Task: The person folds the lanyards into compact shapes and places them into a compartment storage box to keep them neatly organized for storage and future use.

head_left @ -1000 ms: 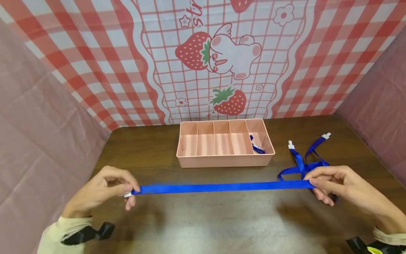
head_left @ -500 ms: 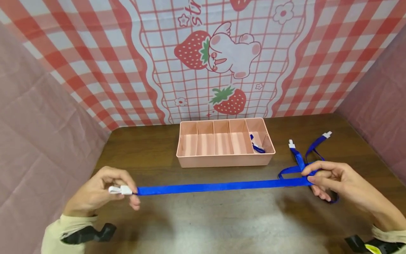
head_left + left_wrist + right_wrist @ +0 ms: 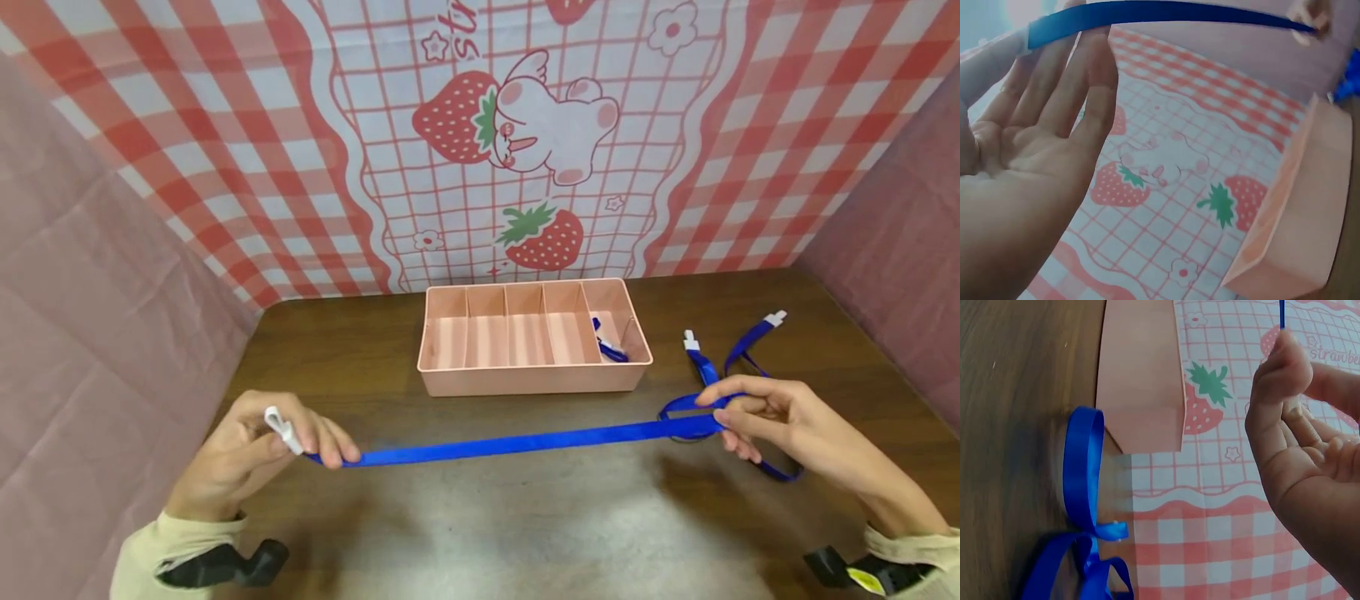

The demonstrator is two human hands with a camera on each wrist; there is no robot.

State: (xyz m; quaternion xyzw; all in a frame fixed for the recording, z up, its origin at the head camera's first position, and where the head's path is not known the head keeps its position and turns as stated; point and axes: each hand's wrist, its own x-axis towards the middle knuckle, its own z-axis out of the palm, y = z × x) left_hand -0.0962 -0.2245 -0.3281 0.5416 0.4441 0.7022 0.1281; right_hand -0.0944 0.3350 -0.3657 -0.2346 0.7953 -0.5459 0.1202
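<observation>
A blue lanyard (image 3: 517, 444) stretches between both hands above the table, slanting up slightly toward the right. My left hand (image 3: 258, 450) pinches its clip end, and the white clip (image 3: 282, 429) sticks up between thumb and fingers. In the left wrist view the ribbon runs across the fingers of the left hand (image 3: 1041, 125). At the other end, my right hand (image 3: 772, 421) pinches the strap between thumb and index finger. Behind that hand, more blue lanyards (image 3: 748, 340) with white clips lie loosely on the table, partly hidden by it.
A pink compartment box (image 3: 532, 382) stands at the back of the brown table (image 3: 480, 517). Its rightmost compartment holds a small folded blue lanyard (image 3: 611, 350). A strawberry-print cloth (image 3: 480, 225) hangs behind, with pink cloth at both sides.
The white clip has emerged above the left hand and now points upward. The left hand has moved slightly right, its fingers now over the ribbon. The right hand has shifted a little left.
</observation>
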